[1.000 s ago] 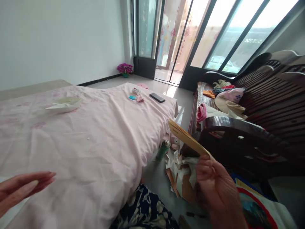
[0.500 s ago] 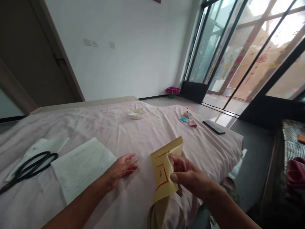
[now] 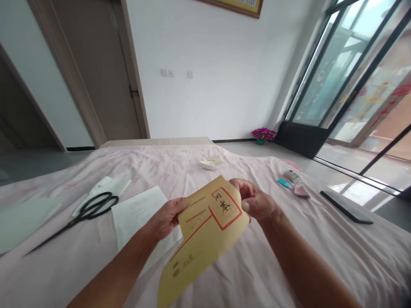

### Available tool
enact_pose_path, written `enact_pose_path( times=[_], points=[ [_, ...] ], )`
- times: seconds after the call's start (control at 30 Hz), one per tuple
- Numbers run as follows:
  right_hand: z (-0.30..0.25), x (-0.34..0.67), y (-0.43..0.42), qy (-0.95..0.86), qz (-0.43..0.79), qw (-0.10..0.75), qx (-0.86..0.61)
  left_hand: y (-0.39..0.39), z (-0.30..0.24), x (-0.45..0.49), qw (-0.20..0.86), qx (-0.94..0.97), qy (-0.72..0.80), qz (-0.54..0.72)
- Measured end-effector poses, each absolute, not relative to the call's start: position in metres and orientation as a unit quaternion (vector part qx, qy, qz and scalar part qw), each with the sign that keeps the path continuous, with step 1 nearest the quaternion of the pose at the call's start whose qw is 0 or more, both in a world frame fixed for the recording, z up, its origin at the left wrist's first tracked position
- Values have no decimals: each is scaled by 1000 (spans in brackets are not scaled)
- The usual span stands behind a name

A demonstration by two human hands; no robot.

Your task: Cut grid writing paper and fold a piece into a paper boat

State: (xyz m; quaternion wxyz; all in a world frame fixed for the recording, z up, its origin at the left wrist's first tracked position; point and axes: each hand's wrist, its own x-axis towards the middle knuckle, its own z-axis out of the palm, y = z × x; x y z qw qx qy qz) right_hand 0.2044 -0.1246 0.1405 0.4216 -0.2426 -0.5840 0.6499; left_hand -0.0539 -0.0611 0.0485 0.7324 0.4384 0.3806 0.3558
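Observation:
Between my two hands, above the bed, is a tan kraft paper sheet with red lines and black printed characters, its lower end hanging toward me. My left hand pinches its left edge between thumb and fingers. At the upper right corner, my right hand grips it with the thumb on top. Behind my left forearm lies a white paper sheet with faint writing. Black-handled scissors rest left of it, partly over another piece of paper.
A folded paper boat stands farther back on the pink bedsheet. To the right are a blue piece, an eraser-like block, a pink piece and a dark phone. Pale paper lies far left.
My left hand has moved from the bed onto the kraft paper and now holds it too. The paper is raised and turned, showing more print. The view has swung left.

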Motion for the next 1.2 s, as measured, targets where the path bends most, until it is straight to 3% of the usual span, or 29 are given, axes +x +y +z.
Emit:
enact_pose_path(
  times=[0.13,0.27,0.4,0.6,0.73,0.83,1.0,1.1,1.2],
  points=[
    [109,238,-99,-600,632,345,-347,-18,48,-107,480,579,511,417],
    [68,237,-79,-683,420,290,-522,16,35,-138,384,605,568,405],
    [47,206,-70,-838,249,168,-456,32,17,-142,326,630,594,380],
    [45,187,-55,-908,195,97,-358,19,19,-152,270,695,552,373],
    [42,191,-35,-872,234,134,-407,-8,32,-158,399,780,396,274],
    [33,185,-15,-791,282,217,-498,-21,27,-155,486,768,336,248],
    [11,167,5,-637,393,386,-538,-23,1,-140,414,685,484,355],
    [7,164,-1,-602,279,493,-563,-19,-9,-136,406,603,520,449],
    [14,168,-16,-677,215,445,-546,-13,-12,-136,419,530,525,517]
  ],
)
